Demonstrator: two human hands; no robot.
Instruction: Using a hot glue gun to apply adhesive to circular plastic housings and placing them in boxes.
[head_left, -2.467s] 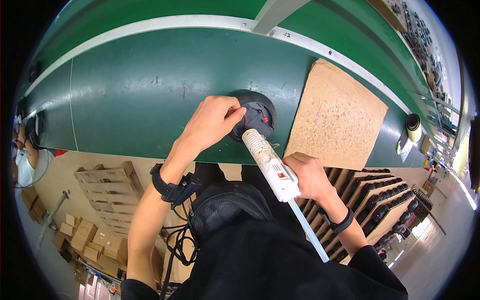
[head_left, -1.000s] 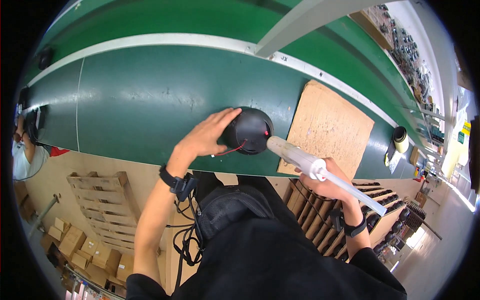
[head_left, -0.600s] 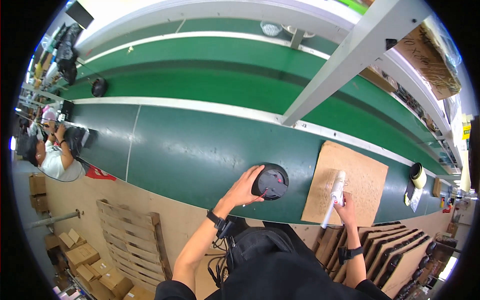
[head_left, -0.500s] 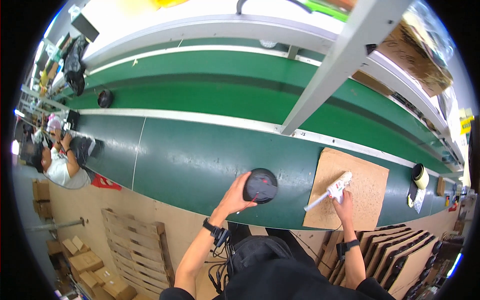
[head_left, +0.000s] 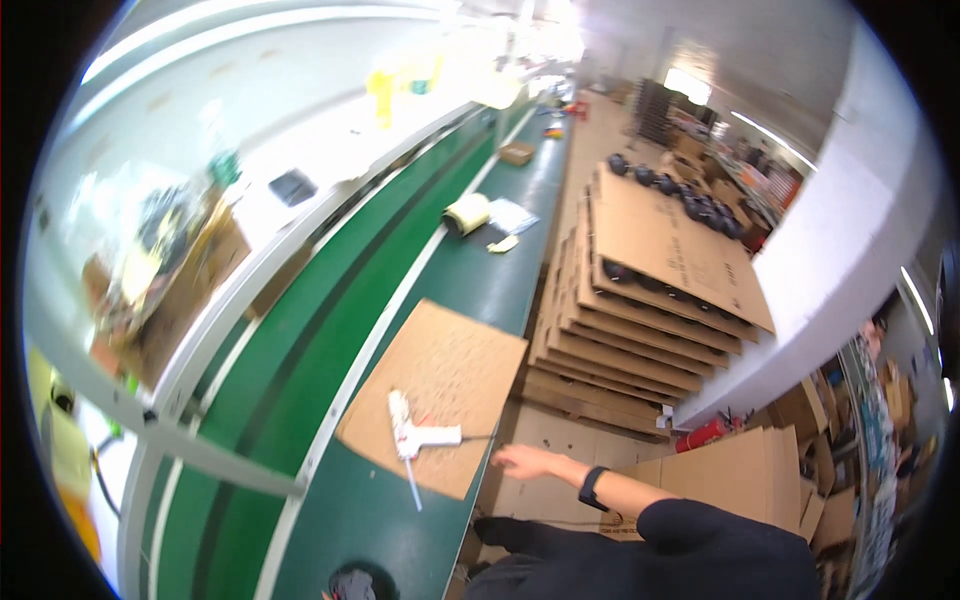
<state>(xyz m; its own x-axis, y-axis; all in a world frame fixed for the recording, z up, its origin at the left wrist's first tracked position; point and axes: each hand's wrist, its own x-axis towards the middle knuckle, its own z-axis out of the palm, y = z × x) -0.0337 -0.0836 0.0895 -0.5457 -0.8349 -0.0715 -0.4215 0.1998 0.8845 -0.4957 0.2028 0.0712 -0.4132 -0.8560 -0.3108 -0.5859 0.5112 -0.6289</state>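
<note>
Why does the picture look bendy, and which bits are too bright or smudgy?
In the head view, the white pillar bows because the lens is fisheye; in that same head view, glare washes out the white shelf, the clear bags look smudged, but the glue gun is clearer.

One glue gun [head_left: 409, 436], one extinguisher [head_left: 702, 435]

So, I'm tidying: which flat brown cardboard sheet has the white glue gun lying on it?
The single sheet on the dark green tabletop; the stacked cardboard sheets stand off the tabletop with round black parts.
</note>
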